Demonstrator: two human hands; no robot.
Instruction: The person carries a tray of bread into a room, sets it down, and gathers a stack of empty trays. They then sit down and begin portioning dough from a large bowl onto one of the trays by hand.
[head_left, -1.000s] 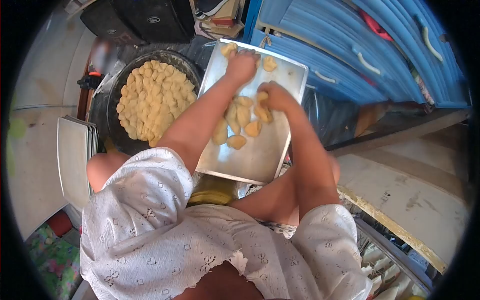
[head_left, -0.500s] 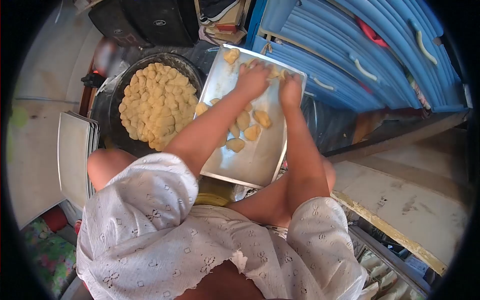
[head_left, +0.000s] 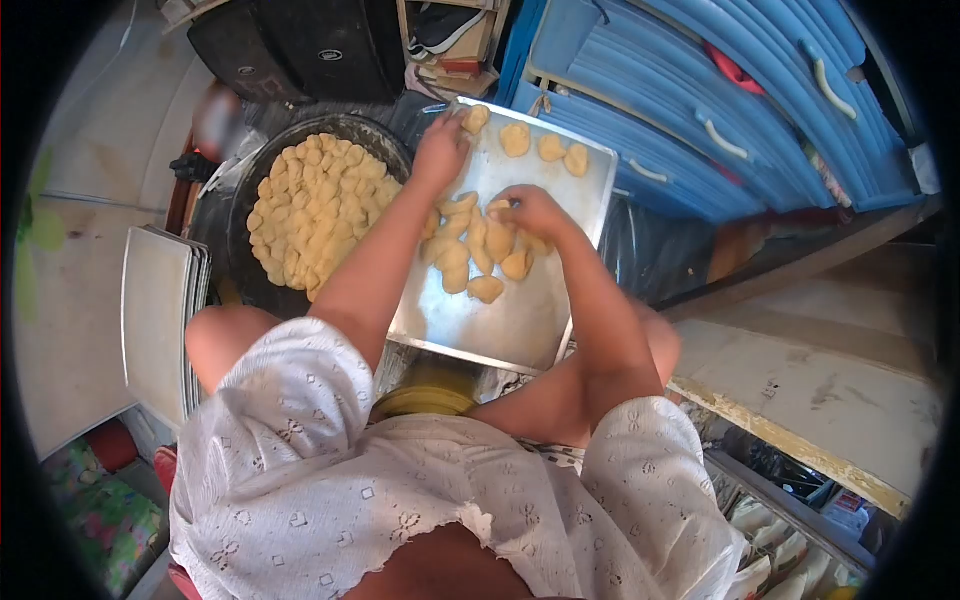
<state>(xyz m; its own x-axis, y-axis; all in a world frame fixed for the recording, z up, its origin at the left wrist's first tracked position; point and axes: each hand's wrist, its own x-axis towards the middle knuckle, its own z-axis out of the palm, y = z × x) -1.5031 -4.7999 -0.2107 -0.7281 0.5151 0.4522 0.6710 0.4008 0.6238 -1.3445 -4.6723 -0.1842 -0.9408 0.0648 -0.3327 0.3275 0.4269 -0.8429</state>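
Observation:
A metal baking tray (head_left: 430, 325) lies tilted before me with lumps of yellowish dough on it. At its far left corner, the fingers of my left hand (head_left: 442, 152) are bent around the near side of a dough piece (head_left: 477, 120). My right hand (head_left: 532, 212) pinches another dough piece (head_left: 499, 208) at the edge of a loose cluster mid-tray. Along the far edge sit separate pieces, among them a round lump (head_left: 515, 140) and a corner lump (head_left: 576, 160). To the left, a wide dark basin (head_left: 237, 215) holds a large heap of dough pieces (head_left: 318, 210).
Stacked flat trays (head_left: 158, 320) stand at the left. Blue plastic drawers (head_left: 640, 120) rise behind the tray to the right. Black speakers (head_left: 330, 50) and a shelf with a shoe (head_left: 440, 28) are at the back. A wooden bench (head_left: 800, 400) runs along the right.
My left hand has moved left to the tray's far left corner. My right hand has come down from the far right edge to the cluster. The row of pieces along the far edge is uncovered.

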